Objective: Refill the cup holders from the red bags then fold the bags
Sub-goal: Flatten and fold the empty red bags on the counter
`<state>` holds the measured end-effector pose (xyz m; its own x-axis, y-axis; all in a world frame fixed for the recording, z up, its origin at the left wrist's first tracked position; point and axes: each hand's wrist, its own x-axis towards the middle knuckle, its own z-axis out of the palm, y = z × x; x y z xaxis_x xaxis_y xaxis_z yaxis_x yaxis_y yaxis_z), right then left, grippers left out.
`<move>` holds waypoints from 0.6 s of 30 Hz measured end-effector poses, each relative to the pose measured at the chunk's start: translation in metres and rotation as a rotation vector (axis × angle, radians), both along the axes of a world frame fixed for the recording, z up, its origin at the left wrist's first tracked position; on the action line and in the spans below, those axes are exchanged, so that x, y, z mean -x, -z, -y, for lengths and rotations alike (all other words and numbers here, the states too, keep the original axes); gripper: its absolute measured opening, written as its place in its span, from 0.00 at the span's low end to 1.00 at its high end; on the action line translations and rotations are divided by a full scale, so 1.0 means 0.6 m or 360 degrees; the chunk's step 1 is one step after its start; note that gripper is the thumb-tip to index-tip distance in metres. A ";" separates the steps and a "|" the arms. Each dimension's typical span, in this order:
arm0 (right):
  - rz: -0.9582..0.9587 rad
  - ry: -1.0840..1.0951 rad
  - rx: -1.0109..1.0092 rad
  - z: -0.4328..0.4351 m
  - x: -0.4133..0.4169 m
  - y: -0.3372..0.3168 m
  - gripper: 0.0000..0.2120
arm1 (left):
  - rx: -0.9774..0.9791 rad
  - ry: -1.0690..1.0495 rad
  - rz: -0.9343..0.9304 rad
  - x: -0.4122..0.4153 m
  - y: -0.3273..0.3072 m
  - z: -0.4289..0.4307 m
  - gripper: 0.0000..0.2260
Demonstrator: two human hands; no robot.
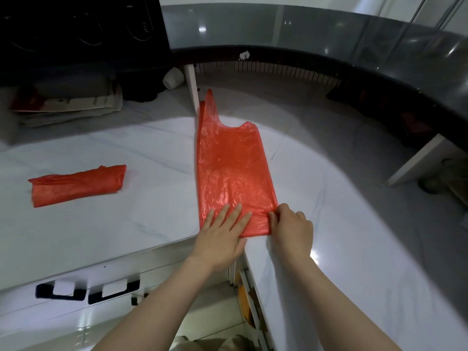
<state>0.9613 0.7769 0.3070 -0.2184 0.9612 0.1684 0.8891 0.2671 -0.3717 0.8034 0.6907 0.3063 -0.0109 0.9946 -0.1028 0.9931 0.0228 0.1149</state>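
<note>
One view only: head-worn, wide-angle, edges bowed. The counter (101, 138) is seen from above, cam pitched fwd and down, close in. The flat bag (228, 168) is framed at centre; both arms (162, 300) are cropped by bottom edge.

My white counter (101, 231) bears a paper stack (68, 105) far left, a dark curved ledge (329, 62) behind, black drawer handles (63, 291) below.
</note>
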 end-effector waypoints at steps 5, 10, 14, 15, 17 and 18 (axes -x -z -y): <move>0.0032 -0.0062 -0.0087 0.012 -0.002 -0.006 0.17 | 0.0024 0.0028 -0.0043 0.007 0.002 0.004 0.27; 0.0405 -0.1118 0.0039 0.031 -0.016 -0.001 0.34 | 0.0024 0.0034 -0.0047 0.003 0.002 0.002 0.32; 0.0552 -0.1037 0.0218 0.021 -0.017 -0.002 0.39 | 0.0014 0.0021 -0.0034 0.009 0.004 0.001 0.32; 0.0571 -0.1022 0.0227 0.022 -0.018 -0.004 0.40 | 0.0023 0.0039 -0.0027 0.014 0.003 0.004 0.33; 0.0569 -0.0979 0.0266 0.020 -0.024 -0.007 0.41 | 0.0010 0.0078 -0.0036 0.025 0.002 0.009 0.36; 0.0562 -0.0964 0.0293 0.017 -0.028 -0.009 0.41 | -0.0004 0.0090 -0.0066 0.032 0.002 0.013 0.37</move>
<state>0.9779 0.7664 0.3122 -0.7329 0.6604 -0.1636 0.6804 0.7113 -0.1763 0.7841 0.6828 0.3054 0.0414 0.9940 -0.1012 0.9967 -0.0340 0.0737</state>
